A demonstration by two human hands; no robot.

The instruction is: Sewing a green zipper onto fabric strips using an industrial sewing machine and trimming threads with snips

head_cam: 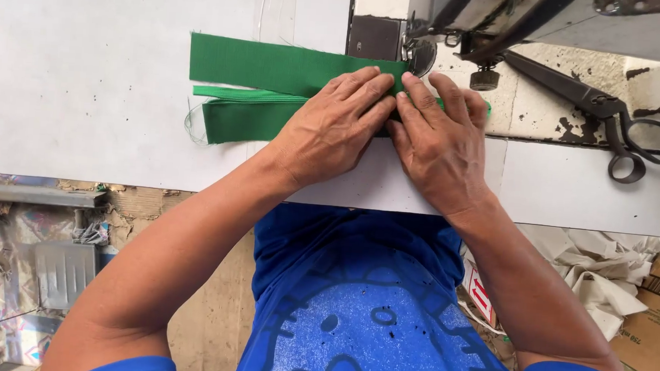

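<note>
A: Nearest the camera, at 6 o'clock?
B: The person's blue shirt (368, 318). At 4 o'clock lie crumpled pale cloth (607, 279) and a cardboard box (658, 320); at 8 o'clock, a grey metal pedal (65, 272) on the floor.

A: The hands?
B: Both rest on the white bench (83, 102), just above centre. The left hand (333, 128) lies flat, fingers extended toward 1 o'clock, pressing on the green fabric strips (267, 86). The right hand (439, 142) lies flat too, fingers toward 11 o'clock, its fingertips touching those of the left. Neither grips; both are spread open, palms down.

A: Where is the fabric?
B: Stacked in layers, running from 9 o'clock of the hands rightward under the fingers, toward the sewing machine.

A: Farthest?
B: At 12 to 1 o'clock, the sewing machine head (524, 14), its presser foot area (418, 57) just beyond the fingertips. At 2 o'clock, black scissors (602, 110) lie on the worn machine bed (533, 106).
</note>
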